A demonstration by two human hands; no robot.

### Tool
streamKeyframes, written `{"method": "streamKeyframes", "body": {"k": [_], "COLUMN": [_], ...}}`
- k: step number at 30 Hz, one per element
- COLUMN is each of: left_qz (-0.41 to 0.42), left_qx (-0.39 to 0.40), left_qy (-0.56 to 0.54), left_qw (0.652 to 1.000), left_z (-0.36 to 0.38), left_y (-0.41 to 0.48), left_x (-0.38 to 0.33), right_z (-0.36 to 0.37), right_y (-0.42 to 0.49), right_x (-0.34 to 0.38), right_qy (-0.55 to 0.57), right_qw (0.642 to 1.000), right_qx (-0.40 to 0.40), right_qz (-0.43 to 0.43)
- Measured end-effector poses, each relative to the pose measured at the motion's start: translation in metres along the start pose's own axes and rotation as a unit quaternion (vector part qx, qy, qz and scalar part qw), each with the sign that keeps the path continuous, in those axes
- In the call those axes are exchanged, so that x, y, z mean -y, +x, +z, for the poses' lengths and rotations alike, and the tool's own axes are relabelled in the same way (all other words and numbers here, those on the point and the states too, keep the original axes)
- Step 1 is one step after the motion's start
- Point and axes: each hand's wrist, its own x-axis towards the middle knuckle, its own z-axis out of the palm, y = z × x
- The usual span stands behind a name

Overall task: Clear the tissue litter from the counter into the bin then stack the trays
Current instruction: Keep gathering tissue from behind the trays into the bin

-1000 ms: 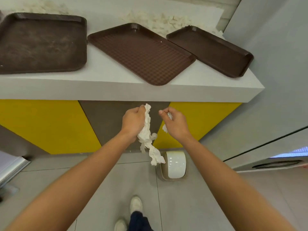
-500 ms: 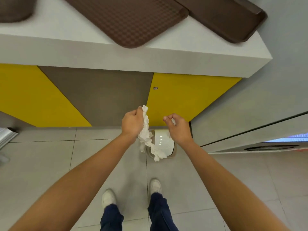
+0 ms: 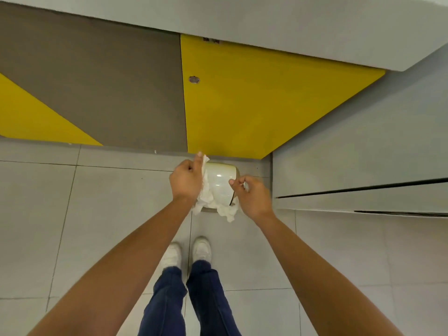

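Head view looks steeply down at a grey tiled floor (image 3: 101,214). The pale counter edge (image 3: 291,27) crosses the top of the view. Under it stands the cabinet front: a brown panel (image 3: 109,93), a yellow door (image 3: 266,105) with a round metal lock (image 3: 194,79), and a yellow wedge (image 3: 31,117) far left. A grey unit (image 3: 363,166) with dark horizontal slots fills the right side. The bin (image 3: 219,183), with a glossy cream domed lid, sits on the floor against the base of the yellow door, in the corner beside the grey unit. A dark gap shows along the lid's right edge; whether the lid is open cannot be told. White shoes (image 3: 201,248) and blue trousers (image 3: 208,299) stand just short of the bin. The left hand (image 3: 186,180) is closed in a fist round the tissue (image 3: 206,200), thumb up at its top end. The tissue is a crumpled strip on the thumb side of that hand. Its long axis runs from the thumb tip down over the lid, then bends right to end near the right wrist, covering the lid's left and near edges. The right hand (image 3: 252,195) hovers over the lid's right edge, fingers curled, pinching a small white scrap (image 3: 245,185). The two hands are apart, with the lid showing between them.
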Motion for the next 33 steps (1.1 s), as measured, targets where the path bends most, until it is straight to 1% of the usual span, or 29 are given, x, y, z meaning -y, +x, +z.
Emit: {"method": "streamKeyframes", "body": {"k": [4,9,13,15,18,20,21,24,26,29,33], "left_qz": [-0.007,0.011,0.039,0.078,0.179,0.252,0.297,0.453,0.509,0.543,0.512], "left_qx": [0.008,0.009,0.024,0.025,0.041,0.069,0.081,0.097,0.111,0.144,0.208], "left_qy": [-0.007,-0.002,0.033,0.044,0.065,0.091,0.108,0.167,0.194,0.238,0.325], "left_qw": [1.000,1.000,0.998,0.996,0.981,0.961,0.945,0.870,0.831,0.792,0.767], "left_z": [0.039,0.091,0.131,0.148,0.165,0.172,0.176,0.185,0.189,0.191,0.190], "left_y": [0.021,0.056,0.081,0.087,0.094,0.101,0.105,0.114,0.120,0.124,0.124], "left_x": [0.033,0.085,0.136,0.157,0.184,0.199,0.205,0.223,0.231,0.241,0.247], "right_z": [0.017,0.044,0.070,0.083,0.102,0.111,0.115,0.124,0.128,0.132,0.138], "right_y": [0.024,0.062,0.086,0.095,0.102,0.104,0.106,0.110,0.112,0.114,0.118], "right_x": [-0.036,-0.093,-0.140,-0.161,-0.181,-0.189,-0.192,-0.199,-0.203,-0.208,-0.210], "right_qy": [0.036,0.057,0.058,0.070,0.100,0.116,0.119,0.116,0.116,0.119,0.130], "right_qw": [0.999,0.995,0.991,0.989,0.985,0.982,0.982,0.982,0.981,0.979,0.972], "right_qx": [-0.004,-0.018,-0.024,-0.027,-0.025,-0.020,-0.020,-0.018,-0.013,-0.007,-0.001], "right_qz": [0.034,0.084,0.114,0.125,0.140,0.147,0.147,0.145,0.154,0.166,0.197]}}
